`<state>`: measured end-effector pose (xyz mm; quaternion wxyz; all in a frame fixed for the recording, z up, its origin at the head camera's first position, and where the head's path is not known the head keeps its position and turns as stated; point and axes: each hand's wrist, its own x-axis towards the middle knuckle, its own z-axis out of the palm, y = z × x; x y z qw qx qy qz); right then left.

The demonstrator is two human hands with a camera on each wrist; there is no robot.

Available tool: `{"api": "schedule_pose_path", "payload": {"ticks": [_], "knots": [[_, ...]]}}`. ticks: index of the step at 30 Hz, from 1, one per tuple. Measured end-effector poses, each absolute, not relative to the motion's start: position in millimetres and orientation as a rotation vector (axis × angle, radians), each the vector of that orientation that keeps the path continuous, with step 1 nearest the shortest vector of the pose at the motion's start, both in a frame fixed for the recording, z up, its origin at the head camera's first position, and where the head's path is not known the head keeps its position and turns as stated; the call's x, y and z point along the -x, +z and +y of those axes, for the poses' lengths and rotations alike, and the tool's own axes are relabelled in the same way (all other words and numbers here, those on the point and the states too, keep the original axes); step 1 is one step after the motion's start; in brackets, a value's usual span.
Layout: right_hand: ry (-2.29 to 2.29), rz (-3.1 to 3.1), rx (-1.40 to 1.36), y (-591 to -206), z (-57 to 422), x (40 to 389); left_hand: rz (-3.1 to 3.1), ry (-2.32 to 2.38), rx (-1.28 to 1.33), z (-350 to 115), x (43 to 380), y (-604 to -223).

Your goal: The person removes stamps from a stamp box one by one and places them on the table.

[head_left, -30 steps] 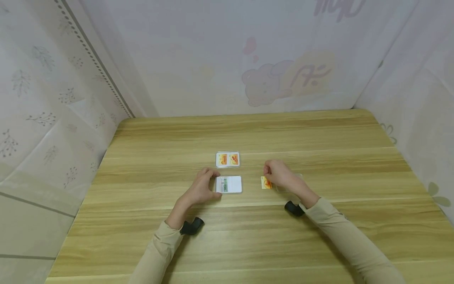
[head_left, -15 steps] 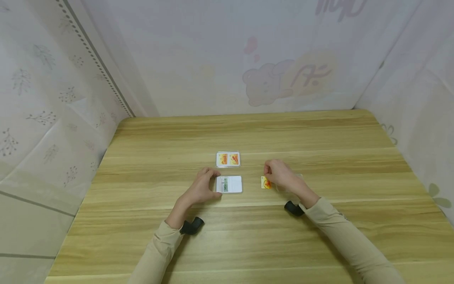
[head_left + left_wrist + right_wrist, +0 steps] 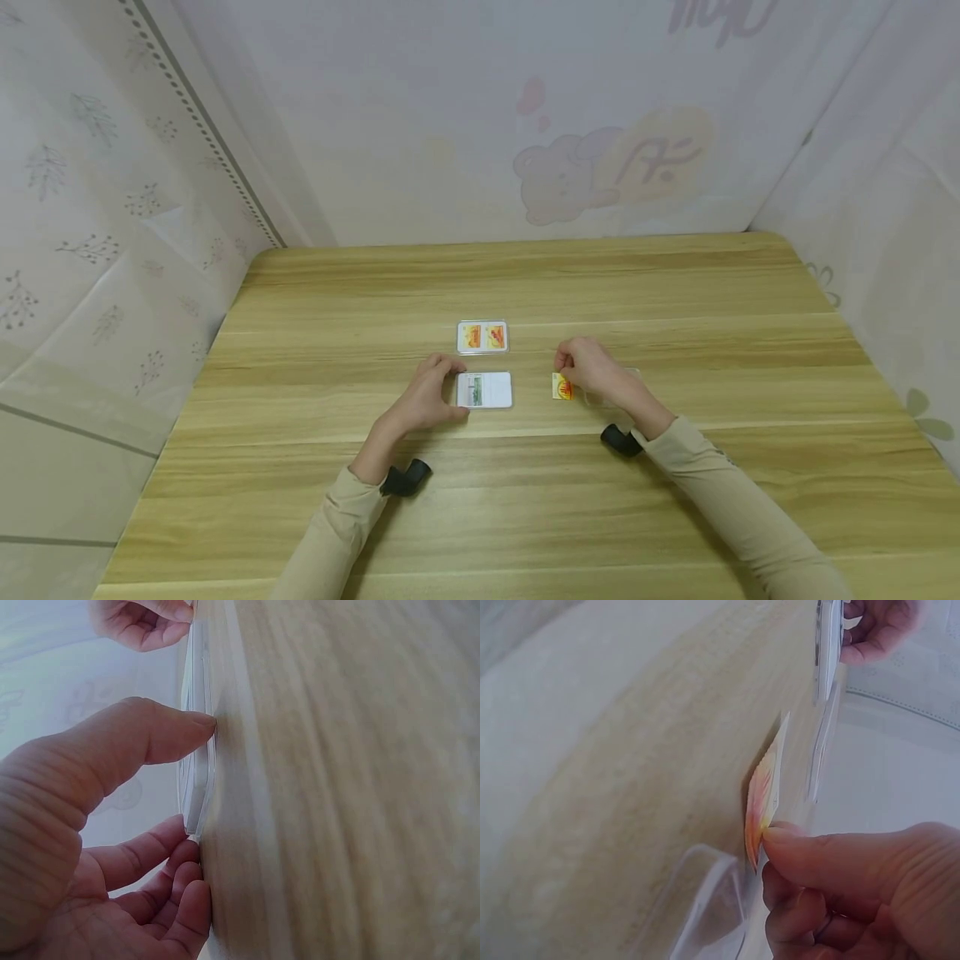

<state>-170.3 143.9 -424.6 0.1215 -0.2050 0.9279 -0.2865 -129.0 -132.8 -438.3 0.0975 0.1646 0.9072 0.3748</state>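
In the head view my left hand [image 3: 423, 402] holds a white stamp case [image 3: 497, 390] by its left end, thumb on the near edge and fingers at the far one. A green-toned stamp [image 3: 476, 390] fills the case's left half; its right half is plain white. To the right, my right hand [image 3: 594, 371] pinches a yellow-and-red stamp [image 3: 561, 387] at its edge, low over the table. The right wrist view shows this stamp [image 3: 763, 793] tilted between thumb and fingers. A clear plastic cover [image 3: 712, 889] lies beside that hand, mostly hidden by it from above.
Behind the held case lies a second clear case [image 3: 482, 351] with two orange stamps. The wooden table [image 3: 487, 517] is bordered by pale printed curtains [image 3: 405, 125] at the back and sides. Each wrist carries a black camera mount [image 3: 406, 478].
The yellow-and-red stamp has tilted slightly under my right fingers, which have shifted a little. My left hand and the case stay where they were.
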Motion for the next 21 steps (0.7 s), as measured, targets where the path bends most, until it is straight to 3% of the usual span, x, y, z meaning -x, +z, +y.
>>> {"api": "schedule_pose_path", "payload": {"ticks": [21], "knots": [[-0.891, 2.665, 0.737, -424.0, 145.5, 171.3, 2.694, 1.113, -0.498, -132.9, 129.8, -439.0]]}}
